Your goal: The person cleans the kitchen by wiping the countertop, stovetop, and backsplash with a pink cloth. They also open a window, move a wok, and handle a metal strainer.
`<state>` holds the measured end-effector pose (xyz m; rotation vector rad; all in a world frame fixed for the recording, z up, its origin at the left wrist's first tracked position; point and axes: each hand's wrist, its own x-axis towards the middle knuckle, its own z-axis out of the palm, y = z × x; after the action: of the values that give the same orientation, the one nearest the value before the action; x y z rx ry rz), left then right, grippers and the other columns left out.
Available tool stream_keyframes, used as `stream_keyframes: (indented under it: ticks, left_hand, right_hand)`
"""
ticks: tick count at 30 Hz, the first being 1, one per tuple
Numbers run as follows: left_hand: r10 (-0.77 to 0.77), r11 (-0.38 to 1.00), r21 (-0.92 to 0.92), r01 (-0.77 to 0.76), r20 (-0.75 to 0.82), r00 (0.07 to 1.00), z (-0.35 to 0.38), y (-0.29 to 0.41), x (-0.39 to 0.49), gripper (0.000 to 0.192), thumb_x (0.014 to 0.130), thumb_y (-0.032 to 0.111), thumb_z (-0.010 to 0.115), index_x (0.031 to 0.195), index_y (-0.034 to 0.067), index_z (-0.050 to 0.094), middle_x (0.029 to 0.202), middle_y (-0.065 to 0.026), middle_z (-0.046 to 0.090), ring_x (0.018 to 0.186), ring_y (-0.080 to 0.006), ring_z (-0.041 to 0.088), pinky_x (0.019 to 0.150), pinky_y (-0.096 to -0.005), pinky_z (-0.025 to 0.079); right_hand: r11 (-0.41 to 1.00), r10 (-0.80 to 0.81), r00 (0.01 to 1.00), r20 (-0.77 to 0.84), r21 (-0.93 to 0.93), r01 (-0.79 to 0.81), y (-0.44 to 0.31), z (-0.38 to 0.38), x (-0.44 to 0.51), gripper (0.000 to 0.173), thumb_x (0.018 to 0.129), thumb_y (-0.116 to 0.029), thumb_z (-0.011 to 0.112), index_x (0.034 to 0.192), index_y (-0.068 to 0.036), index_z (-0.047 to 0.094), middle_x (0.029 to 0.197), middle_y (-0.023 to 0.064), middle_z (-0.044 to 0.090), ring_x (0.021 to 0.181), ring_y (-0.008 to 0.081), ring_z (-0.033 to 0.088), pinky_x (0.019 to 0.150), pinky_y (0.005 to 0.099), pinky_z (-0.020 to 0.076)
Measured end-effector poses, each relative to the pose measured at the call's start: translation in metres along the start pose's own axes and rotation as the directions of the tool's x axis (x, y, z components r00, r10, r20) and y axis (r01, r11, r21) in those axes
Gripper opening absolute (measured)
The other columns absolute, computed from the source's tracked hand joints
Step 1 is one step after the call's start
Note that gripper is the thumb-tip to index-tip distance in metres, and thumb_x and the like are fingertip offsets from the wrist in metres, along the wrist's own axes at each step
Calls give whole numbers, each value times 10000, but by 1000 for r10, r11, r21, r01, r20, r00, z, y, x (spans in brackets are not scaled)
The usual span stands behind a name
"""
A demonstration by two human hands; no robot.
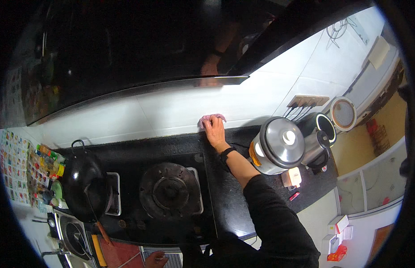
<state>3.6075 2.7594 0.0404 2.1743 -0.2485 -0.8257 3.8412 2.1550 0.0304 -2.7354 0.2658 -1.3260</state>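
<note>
My right hand (215, 131) presses a crumpled pink cloth (204, 120) against the white tiled wall (180, 114), just above the back edge of the black countertop (232, 207). A dark band circles that wrist. At the bottom edge of the view, my left hand (156, 259) hangs low in front of the counter, fingers curled; part of it is cut off, and I see nothing held in it. Between the hands lies a black gas hob with a round burner (170, 187). A black wok (83, 184) rests on the hob's left side, with a wooden-handled utensil (102, 231) in it.
Right of my arm stand a lidded metal pot (282, 144), a metal kettle (316, 150) and a rice cooker with raised lid (343, 114). Cords run to a wall socket strip (308, 100). A dark range hood (127, 50) overhangs the hob. Bottles (48, 160) and a sink (72, 234) are left.
</note>
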Motion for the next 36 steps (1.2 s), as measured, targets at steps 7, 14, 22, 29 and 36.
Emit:
stream_keyframes:
  ticks: [7, 14, 22, 29, 36]
  left_hand:
    - [113, 989, 93, -119, 70, 991, -25, -16, 32, 287, 886, 203, 674, 1125, 49, 630, 1006, -91, 663, 921, -225, 621, 806, -357, 514]
    - [131, 991, 6, -132, 111, 985, -47, 2, 50, 229, 894, 177, 655, 1095, 67, 648, 885, -55, 647, 793, -185, 603, 701, -338, 522]
    - [12, 998, 55, -21, 171, 985, -69, 77, 20, 186, 968, 178, 570, 1114, 65, 595, 838, -65, 623, 734, -151, 590, 629, -271, 527]
    - [-103, 754, -593, 283, 319, 942, -67, 37, 28, 232, 975, 150, 550, 1191, 67, 570, 1032, -47, 614, 883, -192, 615, 767, -277, 541]
    - [46, 997, -74, -38, 107, 993, -43, 8, 19, 280, 916, 215, 645, 1160, 84, 607, 960, -55, 649, 850, -166, 632, 734, -304, 533]
  right_hand:
    - [994, 94, 905, -414, -16, -111, 55, -110, 131, 340, 758, -90, 692, 1075, -58, 575, 1058, 163, 510, 968, 354, 499, 828, 457, 418]
    - [986, 0, 912, -410, -150, -67, 3, -66, 97, 271, 802, -140, 593, 1066, -89, 560, 1090, 169, 508, 972, 354, 519, 845, 456, 441]
    - [957, 288, 819, -496, 176, -230, 29, -104, 140, 316, 765, -98, 650, 1070, -104, 566, 1055, 147, 484, 968, 355, 479, 846, 457, 408]
    - [847, 491, 461, -739, 283, -449, 118, -141, 167, 299, 717, -78, 563, 1014, -67, 530, 1090, 169, 498, 1055, 359, 469, 942, 476, 371]
    - [876, 407, 648, -643, 75, -476, 88, -101, 133, 231, 783, -71, 545, 1005, -10, 516, 1036, 204, 482, 999, 383, 459, 918, 506, 345]
